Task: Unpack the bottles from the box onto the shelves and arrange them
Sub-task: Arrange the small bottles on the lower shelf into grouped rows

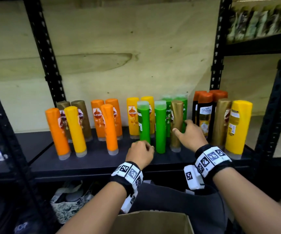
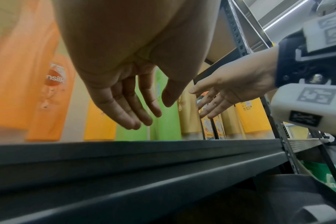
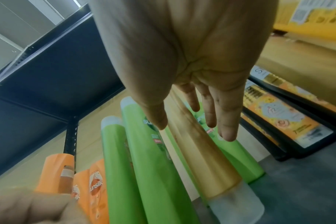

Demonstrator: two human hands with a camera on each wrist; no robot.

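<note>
The bottles (image 1: 160,125) stood grouped by colour on the shelf (image 1: 92,159), mostly unpacked. Right hand (image 1: 189,135) reached open-fingered at a gold bottle (image 1: 177,122) among greens; left hand (image 1: 140,153) hovered empty. Box (image 1: 155,222) contents hidden.

The shelf (image 1: 89,159) is dark matt metal, and its uprights (image 1: 43,48) are black punched steel. Behind it, the back panel (image 1: 128,48) is pale plywood with visible grain and a knot. The bottles (image 1: 109,129) are smooth plastic with a soft satin sheen, frosted translucent caps and glossy printed labels; the gold bottle (image 1: 176,125) looks metallic. The box (image 1: 153,222) is plain brown cardboard, matt. The wrist bands (image 1: 128,176) are black cloth carrying hard white plastic blocks.
</note>
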